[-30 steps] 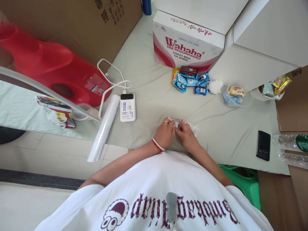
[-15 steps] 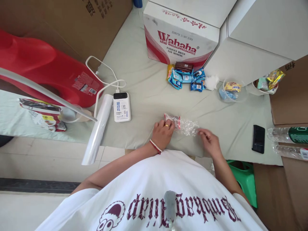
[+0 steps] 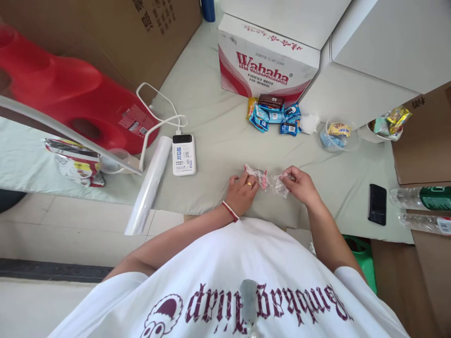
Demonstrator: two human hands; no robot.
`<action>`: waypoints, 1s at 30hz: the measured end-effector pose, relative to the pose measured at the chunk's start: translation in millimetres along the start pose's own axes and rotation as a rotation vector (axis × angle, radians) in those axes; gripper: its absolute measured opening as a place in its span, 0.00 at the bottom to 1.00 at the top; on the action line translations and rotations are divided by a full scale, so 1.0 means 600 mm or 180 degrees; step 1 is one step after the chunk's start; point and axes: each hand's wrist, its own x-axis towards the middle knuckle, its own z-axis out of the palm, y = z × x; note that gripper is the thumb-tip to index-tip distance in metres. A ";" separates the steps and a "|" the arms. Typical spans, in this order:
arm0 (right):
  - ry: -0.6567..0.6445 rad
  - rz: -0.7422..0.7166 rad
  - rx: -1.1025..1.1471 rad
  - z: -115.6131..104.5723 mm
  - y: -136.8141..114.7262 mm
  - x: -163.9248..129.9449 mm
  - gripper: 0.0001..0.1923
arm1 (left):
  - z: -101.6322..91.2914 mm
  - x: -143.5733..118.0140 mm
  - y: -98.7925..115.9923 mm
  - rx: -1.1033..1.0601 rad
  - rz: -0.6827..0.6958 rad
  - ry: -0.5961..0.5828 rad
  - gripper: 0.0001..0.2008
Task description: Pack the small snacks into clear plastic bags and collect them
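A small clear crinkled plastic bag (image 3: 273, 182) with a red-printed snack packet inside it is lying on the pale green cloth-covered bench (image 3: 218, 136), right at the near edge in front of the person. The left hand (image 3: 241, 190), wearing a gold ring and a red-and-white bead bracelet, is pressing down on the packet end of the bag, its fingers curled and pinching the plastic. The right hand (image 3: 299, 184) is gripping the other, open end of the bag, fingers closed around the crumpled film.

Further back, a loose heap of blue and brown wrapped snacks (image 3: 273, 115) is lying against a white and red Wahaha cardboard water carton (image 3: 268, 63). Just to the right of the heap, a round clear plastic tub (image 3: 336, 135) is holding a yellow packet and a blue one, and a second white tub (image 3: 385, 127) beside it is holding green and yellow wrappers.

To the left, a white power bank (image 3: 183, 155) with a white cable is sitting beside a white roll of plastic film (image 3: 148, 185), which is overhanging the bench edge. A black phone (image 3: 377, 204) is lying well to the right.
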 end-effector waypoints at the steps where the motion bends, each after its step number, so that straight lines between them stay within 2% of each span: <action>1: -0.0027 -0.0044 -0.0005 0.005 -0.019 0.010 0.11 | -0.002 0.002 0.002 0.0009 0.0027 -0.0029 0.17; 4: -0.0109 -0.0204 -0.0244 0.049 -0.076 0.051 0.07 | -0.003 0.008 0.008 -0.0038 0.0138 -0.0108 0.16; 7: -0.0296 -0.0071 -0.0512 0.104 -0.110 0.084 0.05 | 0.002 0.009 0.008 -0.0175 0.0087 -0.0119 0.17; 9: -0.0373 -0.0210 -0.0591 0.127 -0.113 0.088 0.09 | 0.005 0.000 0.000 -0.0374 -0.0016 -0.0052 0.18; 13: -0.0297 -0.1140 -0.0811 0.149 -0.088 0.051 0.17 | 0.014 -0.029 -0.037 -0.1424 -0.0013 0.0167 0.22; 15: -0.0108 -0.1363 -0.1162 0.167 -0.076 0.021 0.19 | 0.019 -0.038 -0.055 -0.1951 -0.0496 0.0457 0.20; 18: 0.0151 -0.1353 -0.1827 0.209 -0.068 -0.016 0.29 | 0.022 -0.030 -0.070 -0.2326 -0.1754 0.0823 0.14; 19: 0.0182 -0.1326 -0.1986 0.222 -0.067 -0.022 0.32 | 0.021 -0.022 -0.072 -0.2454 -0.2011 0.0822 0.12; 21: 0.0182 -0.1271 -0.2114 0.238 -0.066 -0.025 0.36 | 0.017 -0.007 -0.074 -0.2795 -0.2179 0.0721 0.09; 25: 0.0275 -0.1143 -0.1905 0.224 -0.063 -0.006 0.29 | 0.003 0.008 -0.080 -0.3255 -0.2218 0.0809 0.10; 28: 0.0537 -0.1071 -0.1386 0.184 -0.063 0.006 0.25 | -0.005 0.006 -0.090 -0.3405 -0.2243 0.0856 0.12; 30: 0.0658 -0.1018 -0.0721 0.151 -0.063 0.008 0.22 | -0.008 0.006 -0.095 -0.3635 -0.2073 0.0739 0.16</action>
